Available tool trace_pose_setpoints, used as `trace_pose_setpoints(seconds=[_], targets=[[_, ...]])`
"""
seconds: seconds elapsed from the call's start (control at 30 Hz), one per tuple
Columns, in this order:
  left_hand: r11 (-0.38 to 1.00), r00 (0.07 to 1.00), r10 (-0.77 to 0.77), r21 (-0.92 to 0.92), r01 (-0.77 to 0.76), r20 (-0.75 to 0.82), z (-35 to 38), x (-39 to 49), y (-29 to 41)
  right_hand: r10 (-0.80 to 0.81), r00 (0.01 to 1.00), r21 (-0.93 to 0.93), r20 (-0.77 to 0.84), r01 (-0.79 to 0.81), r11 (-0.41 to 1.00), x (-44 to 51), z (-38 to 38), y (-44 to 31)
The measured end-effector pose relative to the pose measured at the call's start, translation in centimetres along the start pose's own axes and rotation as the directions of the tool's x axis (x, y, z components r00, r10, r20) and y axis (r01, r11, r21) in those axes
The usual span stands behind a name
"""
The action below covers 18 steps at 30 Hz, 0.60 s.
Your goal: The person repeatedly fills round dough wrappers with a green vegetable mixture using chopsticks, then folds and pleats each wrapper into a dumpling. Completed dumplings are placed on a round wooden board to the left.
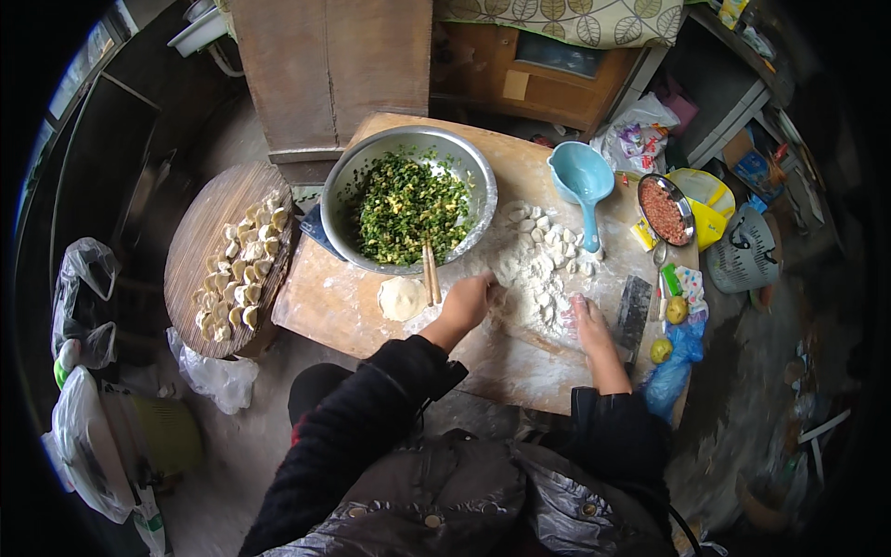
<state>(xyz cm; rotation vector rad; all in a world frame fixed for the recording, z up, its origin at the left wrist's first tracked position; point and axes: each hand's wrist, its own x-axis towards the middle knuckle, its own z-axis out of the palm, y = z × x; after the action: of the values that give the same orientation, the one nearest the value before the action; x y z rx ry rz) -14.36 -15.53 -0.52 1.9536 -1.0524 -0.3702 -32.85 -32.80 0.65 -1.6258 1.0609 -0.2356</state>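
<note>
My left hand point(465, 303) is at the near edge of the flour pile point(532, 285), its fingers curled and blurred; what is in them cannot be made out. At the pile's right side my right hand point(588, 324) is held flat, fingers dusted white. A slim wooden stick, probably a rolling pin point(543, 342), lies between the hands. Small dough pieces point(553, 237) sit in the flour beyond. Left of my left hand are round dough wrappers point(401, 298). Wooden chopsticks point(431, 275) lean from a steel bowl point(333, 209) of chopped greens and egg point(411, 202).
Rows of dumplings point(240, 271) cover part of a round wooden board point(191, 237) at left. A cleaver point(633, 313), potatoes point(676, 310) and a blue bag point(668, 379) lie rightward. Farther back are a blue ladle point(581, 174) and a bowl of minced meat point(663, 209).
</note>
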Motion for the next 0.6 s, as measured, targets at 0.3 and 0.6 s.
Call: trace_pose_setpoints(seconds=[0.3,0.6], targets=[[0.985,0.988,-0.153,0.077,0.156,-0.034,-9.3,-5.1,-1.5,-0.099,0.991,0.025,0.087,0.097,0.995,1.5,2.0,1.1],[0.923,0.957,-0.207,0.284,0.26,-0.205,-28.7,-9.0,-7.8,-0.11,0.99,-0.067,0.093,0.117,0.991,3.4,2.7,1.9]])
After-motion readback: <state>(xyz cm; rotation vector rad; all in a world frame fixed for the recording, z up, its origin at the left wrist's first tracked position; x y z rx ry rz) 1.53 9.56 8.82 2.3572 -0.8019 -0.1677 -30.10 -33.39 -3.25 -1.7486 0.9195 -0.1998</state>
